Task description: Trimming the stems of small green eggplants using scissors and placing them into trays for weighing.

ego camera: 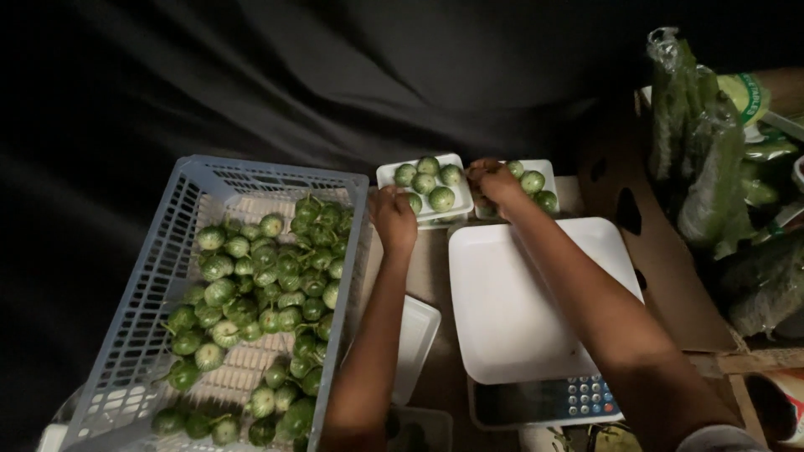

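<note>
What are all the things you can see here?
Crate: one, pale blue, left.
Round vegetables: many, green, in the crate and on two trays.
Small trays: two, white, top centre.
Scale: one, white, centre right.
Empty tray: one, white, beside the scale.
Bagged greens: several, green, right.
Cardboard: brown, right.
Left hand: at the left small tray.
Right hand: between the small trays.

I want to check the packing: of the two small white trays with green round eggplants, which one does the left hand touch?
The left hand touches the nearer-to-crate tray, beside the blue crate. The other tray lies under the right hand.
</note>
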